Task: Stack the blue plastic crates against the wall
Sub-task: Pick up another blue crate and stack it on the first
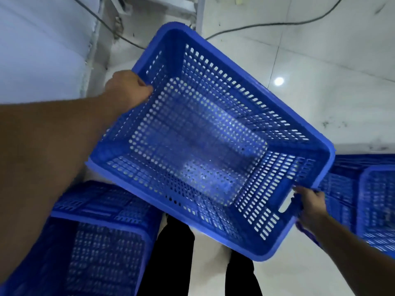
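Observation:
I hold an empty blue perforated plastic crate [213, 135] in the air, tilted, its open top facing me. My left hand [128, 88] grips its rim on the left short side. My right hand [310, 206] grips the rim by the handle slot at the lower right. A second blue crate [96, 242] stands on the floor at the lower left, beside my legs. More blue crates [367, 199] stand at the right edge, below the held one.
A white wall [42, 50] runs along the left. The white tiled floor [299, 71] stretches ahead, with a dark cable [267, 24] lying across it. A white metal frame post [199, 13] stands at top centre. My black trouser legs [171, 263] are below the crate.

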`<action>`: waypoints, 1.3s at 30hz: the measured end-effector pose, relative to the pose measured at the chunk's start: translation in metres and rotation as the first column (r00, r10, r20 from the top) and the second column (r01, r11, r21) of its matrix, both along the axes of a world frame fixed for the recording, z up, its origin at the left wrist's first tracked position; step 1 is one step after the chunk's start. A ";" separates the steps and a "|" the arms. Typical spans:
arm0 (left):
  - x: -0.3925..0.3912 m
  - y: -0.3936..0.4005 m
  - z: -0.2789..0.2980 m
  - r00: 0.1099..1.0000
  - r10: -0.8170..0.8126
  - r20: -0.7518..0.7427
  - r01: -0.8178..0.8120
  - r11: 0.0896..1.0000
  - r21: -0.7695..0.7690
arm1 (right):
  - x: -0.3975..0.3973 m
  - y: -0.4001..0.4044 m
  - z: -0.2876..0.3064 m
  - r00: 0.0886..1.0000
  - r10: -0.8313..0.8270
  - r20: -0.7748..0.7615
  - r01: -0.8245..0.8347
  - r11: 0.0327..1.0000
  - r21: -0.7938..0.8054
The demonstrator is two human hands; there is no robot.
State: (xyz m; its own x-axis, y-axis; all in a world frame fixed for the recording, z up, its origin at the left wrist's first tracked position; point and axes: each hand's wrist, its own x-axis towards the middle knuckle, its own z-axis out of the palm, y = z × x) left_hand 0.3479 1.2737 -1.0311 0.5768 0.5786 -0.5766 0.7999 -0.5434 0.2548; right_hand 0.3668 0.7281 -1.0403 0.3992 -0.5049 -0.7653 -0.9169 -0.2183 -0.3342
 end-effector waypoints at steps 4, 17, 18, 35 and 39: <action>-0.010 -0.016 0.057 0.999 0.028 0.020 -0.030 0.993 0.115 | 0.041 0.000 0.028 0.998 0.022 0.065 -0.026 0.997 0.073; -0.127 -0.064 0.235 0.956 0.269 0.114 -0.288 0.936 0.201 | 0.152 0.044 0.175 0.838 0.403 0.368 -0.490 0.852 0.182; -0.144 -0.069 0.246 0.948 0.289 0.132 -0.311 0.927 0.210 | 0.154 0.053 0.187 0.819 0.415 0.396 -0.515 0.836 0.190; -0.547 -0.165 0.323 0.527 0.741 0.416 -0.845 0.507 0.167 | -0.030 0.270 0.286 0.280 0.764 0.581 -0.953 0.292 0.077; -0.644 -0.209 0.331 0.427 0.808 0.406 -0.904 0.391 0.171 | -0.118 0.318 0.303 0.118 0.794 0.596 -0.990 0.139 0.011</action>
